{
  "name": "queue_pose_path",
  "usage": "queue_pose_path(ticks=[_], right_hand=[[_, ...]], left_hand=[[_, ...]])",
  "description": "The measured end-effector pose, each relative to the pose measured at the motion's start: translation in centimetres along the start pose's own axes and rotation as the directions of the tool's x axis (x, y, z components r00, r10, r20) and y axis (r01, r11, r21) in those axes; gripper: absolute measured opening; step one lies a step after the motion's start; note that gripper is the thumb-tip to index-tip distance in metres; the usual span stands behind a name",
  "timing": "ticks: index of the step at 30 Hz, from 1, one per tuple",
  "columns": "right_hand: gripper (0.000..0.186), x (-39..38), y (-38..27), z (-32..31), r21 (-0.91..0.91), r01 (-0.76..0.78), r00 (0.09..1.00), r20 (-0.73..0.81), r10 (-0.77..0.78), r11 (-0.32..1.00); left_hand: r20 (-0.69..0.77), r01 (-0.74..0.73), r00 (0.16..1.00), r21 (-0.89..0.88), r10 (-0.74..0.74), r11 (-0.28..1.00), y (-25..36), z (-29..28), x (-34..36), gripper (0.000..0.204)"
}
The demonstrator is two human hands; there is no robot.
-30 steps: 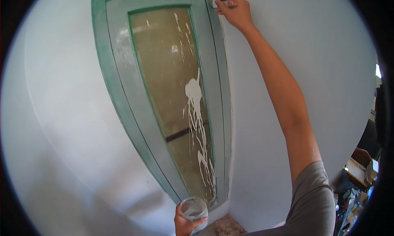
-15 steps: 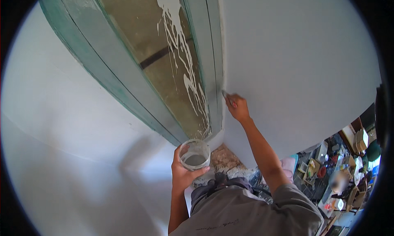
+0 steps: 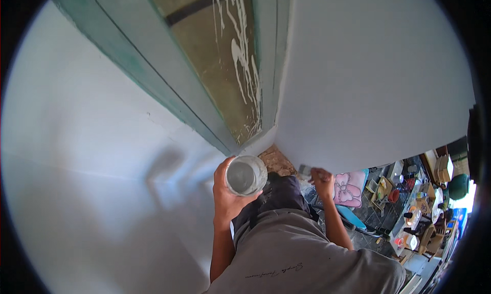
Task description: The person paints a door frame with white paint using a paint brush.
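Note:
My left hand point(image 3: 228, 197) is wrapped round a round translucent tub point(image 3: 262, 172), tilted so that its mouth faces up at me. Pale grey paint point(image 3: 242, 177) lies in the bottom and smears its inner wall. To the right of the tub, low by the wall corner, my right hand point(image 3: 323, 181) is closed on a small flat paintbrush point(image 3: 305, 170); its grey head points left and is slightly blurred. Above the tub stands a green-grey window frame point(image 3: 204, 117) with a brown pane point(image 3: 204, 53), streaked by white paint drips point(image 3: 238, 58).
White walls point(image 3: 368, 74) meet the frame on both sides. Below the corner is a rough brown ledge point(image 3: 276, 160). At right sit a pink cushion point(image 3: 349, 189), a blue chair seat point(image 3: 351, 217) and a cluttered table point(image 3: 396, 227) with a dark green container point(image 3: 459, 186).
My right hand has come down and away from the frame's right edge with the paintbrush, toward my body. My view has tilted lower; the tub stays in my left hand.

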State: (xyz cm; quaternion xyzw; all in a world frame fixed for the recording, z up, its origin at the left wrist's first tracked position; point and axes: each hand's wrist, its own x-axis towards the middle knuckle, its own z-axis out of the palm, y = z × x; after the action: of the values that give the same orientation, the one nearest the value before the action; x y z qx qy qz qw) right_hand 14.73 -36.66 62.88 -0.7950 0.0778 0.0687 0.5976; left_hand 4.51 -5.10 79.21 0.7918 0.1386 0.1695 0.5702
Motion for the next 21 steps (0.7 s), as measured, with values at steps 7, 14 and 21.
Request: queue_pose_path(ticks=[7,14,21], right_hand=[[0.024,5.3,-18.6,0.9,0.462,0.213,0.897,0.257,-0.360,0.861],[0.017,7.7,-14.5,2.1,0.232,0.462,0.731,0.446,-0.516,0.856],[0.014,6.7,-12.6,5.6,0.077,0.666,0.692,0.309,-0.653,0.742]], left_hand=[[-0.083,-0.311,0.927,0.377,0.366,0.873,-3.0,3.7,3.8,0.104],[-0.188,-0.430,0.804,0.470,0.564,0.771,-11.7,12.0,8.1,0.102],[-0.148,-0.516,0.765,0.442,0.627,0.734,-11.8,15.5,7.7,0.095]])
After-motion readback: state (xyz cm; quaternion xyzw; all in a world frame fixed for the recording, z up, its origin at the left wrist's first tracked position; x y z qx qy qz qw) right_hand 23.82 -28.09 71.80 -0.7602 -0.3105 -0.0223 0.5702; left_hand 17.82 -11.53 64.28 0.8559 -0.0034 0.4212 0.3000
